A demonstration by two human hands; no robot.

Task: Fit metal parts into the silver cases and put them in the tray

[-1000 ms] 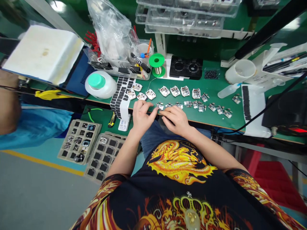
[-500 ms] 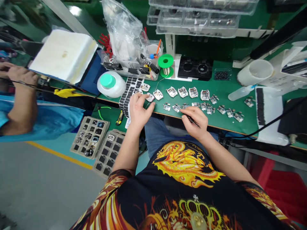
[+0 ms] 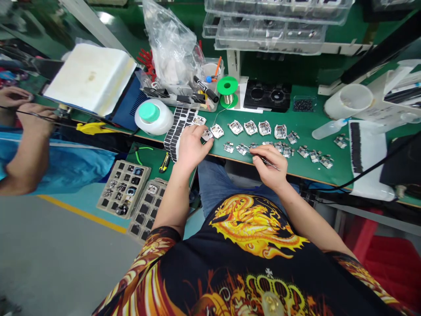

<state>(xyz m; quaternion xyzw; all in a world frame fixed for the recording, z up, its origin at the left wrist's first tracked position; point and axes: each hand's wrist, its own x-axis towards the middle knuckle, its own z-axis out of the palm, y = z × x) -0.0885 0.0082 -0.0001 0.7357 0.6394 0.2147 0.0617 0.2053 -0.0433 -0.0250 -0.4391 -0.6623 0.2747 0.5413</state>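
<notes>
My left hand (image 3: 192, 147) is at the front edge of the green bench, with thumb and fingers closed around a small silver watch-like case (image 3: 207, 135). My right hand (image 3: 271, 164) grips a pair of thin metal tweezers (image 3: 267, 161). Their tips reach a small circuit module (image 3: 242, 149) in the front row. Behind that row stand several open cases, one of them a silver case (image 3: 236, 127). Another case (image 3: 217, 131) sits just right of my left hand.
A green solder spool (image 3: 227, 87) stands behind the cases. To the left are a white bottle (image 3: 154, 116) with a green cap and a sheet of black stickers (image 3: 179, 127). Parts trays (image 3: 123, 188) lie lower left. A co-worker's arm (image 3: 28, 149) is at far left.
The case at my left hand has gone from tilted to lying flatter, its inside showing more. My right hand has shifted slightly right, and more of the tweezers shows.
</notes>
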